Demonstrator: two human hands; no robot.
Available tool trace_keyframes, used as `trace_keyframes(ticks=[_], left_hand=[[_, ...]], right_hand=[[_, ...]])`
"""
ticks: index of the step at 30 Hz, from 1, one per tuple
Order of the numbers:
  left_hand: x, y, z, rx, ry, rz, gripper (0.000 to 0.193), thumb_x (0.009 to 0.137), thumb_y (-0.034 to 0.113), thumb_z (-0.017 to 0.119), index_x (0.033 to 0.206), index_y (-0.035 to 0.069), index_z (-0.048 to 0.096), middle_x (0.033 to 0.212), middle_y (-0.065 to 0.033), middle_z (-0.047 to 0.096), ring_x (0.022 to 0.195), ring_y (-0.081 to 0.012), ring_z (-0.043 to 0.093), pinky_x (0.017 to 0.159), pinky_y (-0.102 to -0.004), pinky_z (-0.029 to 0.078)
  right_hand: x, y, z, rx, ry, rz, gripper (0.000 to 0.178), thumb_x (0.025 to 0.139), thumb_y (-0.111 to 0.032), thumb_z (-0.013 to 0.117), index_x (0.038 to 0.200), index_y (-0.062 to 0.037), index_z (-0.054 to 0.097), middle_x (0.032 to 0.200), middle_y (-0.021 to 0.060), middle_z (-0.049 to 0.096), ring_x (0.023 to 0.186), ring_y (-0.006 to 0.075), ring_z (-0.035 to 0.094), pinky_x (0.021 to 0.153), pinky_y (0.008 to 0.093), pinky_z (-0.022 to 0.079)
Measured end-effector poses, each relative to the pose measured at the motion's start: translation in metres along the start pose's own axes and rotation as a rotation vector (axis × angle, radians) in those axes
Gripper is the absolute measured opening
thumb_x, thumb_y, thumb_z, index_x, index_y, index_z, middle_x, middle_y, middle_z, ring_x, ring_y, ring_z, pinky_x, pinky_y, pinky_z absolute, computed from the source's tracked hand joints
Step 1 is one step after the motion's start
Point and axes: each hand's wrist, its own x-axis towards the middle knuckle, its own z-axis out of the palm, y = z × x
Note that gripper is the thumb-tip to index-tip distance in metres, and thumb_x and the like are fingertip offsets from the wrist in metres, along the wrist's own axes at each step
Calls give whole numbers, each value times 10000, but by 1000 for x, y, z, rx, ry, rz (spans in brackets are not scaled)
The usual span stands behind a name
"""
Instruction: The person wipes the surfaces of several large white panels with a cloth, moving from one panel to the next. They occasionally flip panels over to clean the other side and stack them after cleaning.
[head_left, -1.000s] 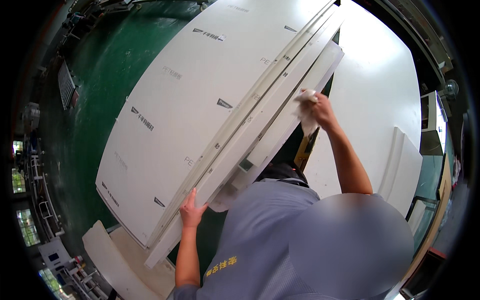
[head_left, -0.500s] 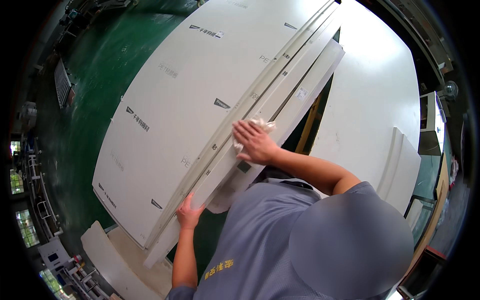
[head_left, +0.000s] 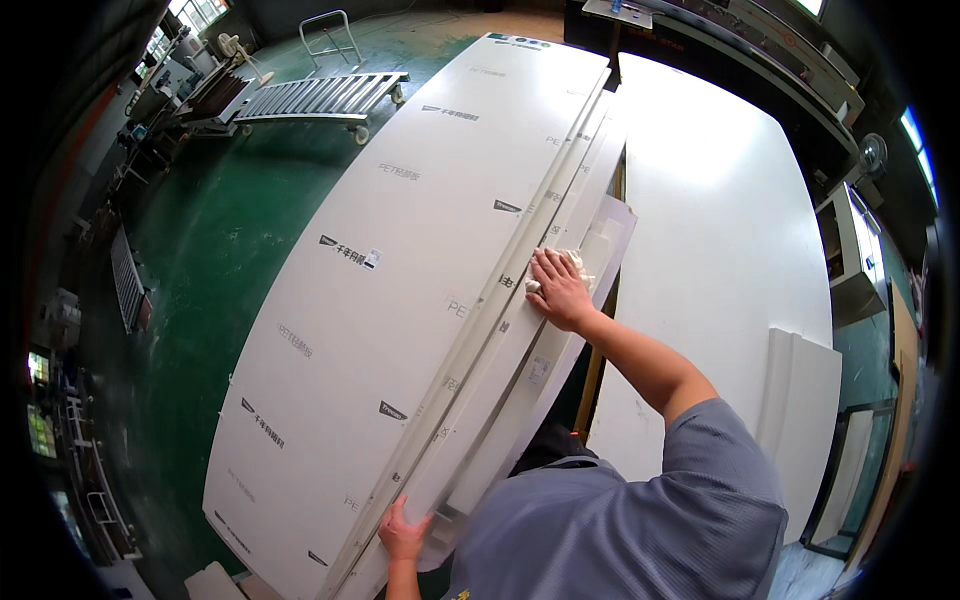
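My right hand (head_left: 562, 288) presses a crumpled whitish cloth (head_left: 582, 262) flat onto a long, narrow white board strip (head_left: 475, 425). Its fingers lie together over the cloth, and part of the cloth bulges out beyond them. Lower down, my left hand (head_left: 404, 534) grips the same strip near its close end, thumb and fingers apart across its edge; the undersides of the fingers are hidden. Just left of the strip lies a stack of large white printed panels (head_left: 330, 300). Along the strip's right side runs another pale board piece with a small label (head_left: 540, 370).
A plain white panel (head_left: 720, 200) lies to the right across a dark gap, with smaller white boards (head_left: 800, 400) on its near end. Green floor (head_left: 190, 300) spreads at the left. A roller conveyor (head_left: 320, 97) stands far left, a fan (head_left: 872, 155) far right.
My view has shifted and now takes in more of the far end. The right hand has slid the cloth farther along the strip, away from me. My left hand still holds the near part.
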Motion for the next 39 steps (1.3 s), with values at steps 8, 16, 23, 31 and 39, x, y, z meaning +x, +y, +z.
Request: trace_keyframes(ticks=[8, 16, 23, 31, 39], left_hand=[[2, 7, 8, 106, 94, -24, 639, 571, 412, 914, 1101, 135, 689, 1006, -101, 733, 899, -349, 696, 778, -465, 548], [-22, -60, 59, 429, -6, 146, 445, 847, 425, 727, 1130, 82, 706, 1031, -146, 704, 702, -359, 642, 596, -493, 510], [-24, -99, 81, 454, 22, 202, 393, 813, 451, 748, 1054, 142, 747, 1134, -163, 700, 830, -364, 671, 646, -510, 532], [13, -10, 47, 291, -30, 181, 302, 900, 365, 687, 1117, 162, 742, 1190, -206, 687, 1009, -389, 657, 873, -494, 527], [163, 266, 93, -104, 227, -3, 841, 801, 651, 708, 1367, 48, 552, 1302, -149, 616, 1230, -367, 537, 1090, -509, 353]], right_hand=[[-2, 4, 3, 44, 3, -1, 630, 969, -364, 552, 1454, 22, 442, 1611, 186, 331, 1523, 353, 236, 1259, 483, 151], [-2, 9, -2, -10, -23, 6, 637, 976, -399, 528, 1466, 0, 445, 1611, 168, 334, 1531, 351, 218, 1260, 486, 138], [1, 15, -9, 41, -62, -18, 610, 982, -379, 518, 1458, -2, 456, 1598, 157, 365, 1518, 323, 265, 1255, 489, 173], [30, 54, -26, 175, -127, -428, 446, 884, -196, 630, 1299, -40, 581, 1381, 116, 575, 1348, 294, 483, 1162, 451, 335], [64, 88, -26, 508, -294, -676, 287, 1008, -295, 549, 1138, -71, 672, 1282, 99, 673, 1231, 263, 600, 1075, 412, 420]])
